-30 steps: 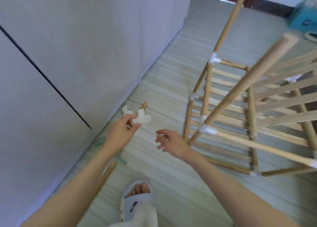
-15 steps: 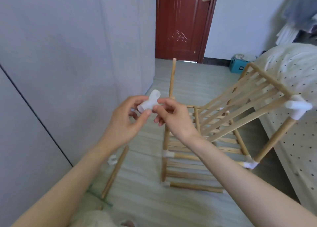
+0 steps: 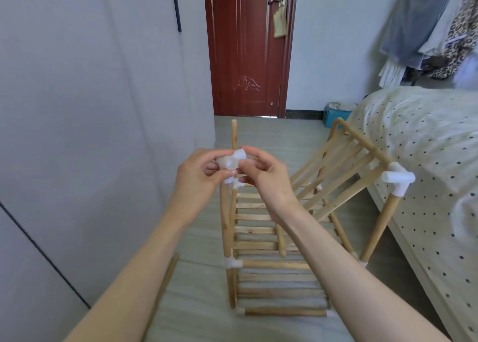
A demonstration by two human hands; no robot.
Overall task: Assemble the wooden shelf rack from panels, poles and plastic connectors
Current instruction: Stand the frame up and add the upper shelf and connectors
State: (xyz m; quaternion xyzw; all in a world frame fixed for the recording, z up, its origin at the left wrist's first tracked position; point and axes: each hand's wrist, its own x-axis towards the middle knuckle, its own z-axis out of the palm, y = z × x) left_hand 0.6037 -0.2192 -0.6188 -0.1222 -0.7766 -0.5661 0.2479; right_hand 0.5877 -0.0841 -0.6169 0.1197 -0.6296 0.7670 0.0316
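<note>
Nearest to me, both forearms are reaching up and forward from the bottom edge. A loose wooden pole (image 3: 161, 294) is lying on the pale plank floor (image 3: 196, 313) to the left, running up from the lower edge.

Just past it, the wooden shelf rack (image 3: 274, 241) is standing partly built: slatted panels low down, a white joint piece (image 3: 232, 263) sitting on the near-left upright, and an upper slatted panel (image 3: 344, 176) tilting up toward the right. I am seeing a white plastic fitting (image 3: 397, 180) capping the near-right post, close against the bed.

Above the rack's near-left upright, the two hands are meeting. The left hand (image 3: 199, 179) is pinching a white plastic connector (image 3: 230, 162) with thumb and curled fingers. The right hand (image 3: 263, 173) is closing on the same connector from the other side, fingertips curled against it. The connector is hanging right at the top of the upright; I cannot tell whether it is seated on the pole or only held over it.

To the right, a bed (image 3: 426, 160) in a white dotted cover is running alongside the rack. To the left, a grey wall (image 3: 90, 109) is filling the view.

Further back, a taller pole (image 3: 234, 135) is rising behind the hands. A teal box (image 3: 333, 114) is sitting on the floor by the bed's far corner. Furthest off, a dark red door (image 3: 248, 52) is standing closed, and clothes (image 3: 439, 23) are hanging at the upper right.
</note>
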